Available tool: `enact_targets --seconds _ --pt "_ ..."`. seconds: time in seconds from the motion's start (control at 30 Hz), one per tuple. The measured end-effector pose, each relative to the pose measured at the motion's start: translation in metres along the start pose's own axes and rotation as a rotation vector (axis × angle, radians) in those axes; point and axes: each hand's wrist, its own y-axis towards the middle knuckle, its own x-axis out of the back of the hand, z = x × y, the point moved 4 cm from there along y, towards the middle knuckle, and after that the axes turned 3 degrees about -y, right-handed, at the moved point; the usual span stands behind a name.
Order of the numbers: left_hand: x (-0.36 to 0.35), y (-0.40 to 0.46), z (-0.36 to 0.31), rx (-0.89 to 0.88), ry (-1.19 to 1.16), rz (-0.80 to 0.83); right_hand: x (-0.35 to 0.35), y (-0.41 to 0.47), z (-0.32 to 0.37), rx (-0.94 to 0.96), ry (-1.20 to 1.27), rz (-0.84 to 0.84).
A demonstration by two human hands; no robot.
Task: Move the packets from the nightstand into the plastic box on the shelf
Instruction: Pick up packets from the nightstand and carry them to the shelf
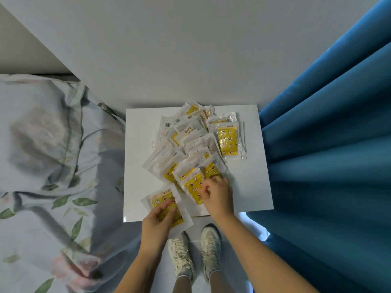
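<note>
A heap of several clear packets (190,142) with yellow patterned inserts lies on the white nightstand (251,176). My left hand (157,220) grips one packet (163,197) at the nightstand's front left edge, thumb across its yellow face. My right hand (218,193) has its fingers curled onto another packet (193,187) at the front of the heap and pinches its edge. One packet (227,140) lies flat apart at the heap's right. The plastic box and the shelf are out of view.
A bed with a floral cover and pillow (48,144) borders the nightstand on the left. Blue curtains (328,144) hang close on the right. A pale wall rises behind. My feet in white shoes (209,248) stand on the floor in front.
</note>
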Motion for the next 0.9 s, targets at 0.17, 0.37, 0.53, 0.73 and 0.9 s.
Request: enact_targets --seconds 0.17,0.37,0.53,0.73,0.9 --pt "-0.010 -0.001 -0.005 -0.001 0.026 0.013 0.002 -0.006 0.000 -0.056 0.221 0.027" --pt "-0.025 0.000 0.000 0.011 0.026 0.057 -0.007 -0.001 -0.001 -0.123 0.242 0.075" --pt "-0.022 -0.001 -0.003 -0.046 0.071 0.045 -0.007 -0.010 -0.008 -0.082 0.290 0.060" --pt "-0.018 -0.007 -0.008 -0.074 0.151 0.076 0.002 -0.019 0.001 -0.066 0.659 0.305" --pt "-0.016 -0.005 -0.002 -0.075 0.140 0.092 0.007 -0.014 0.020 -0.055 0.766 0.345"
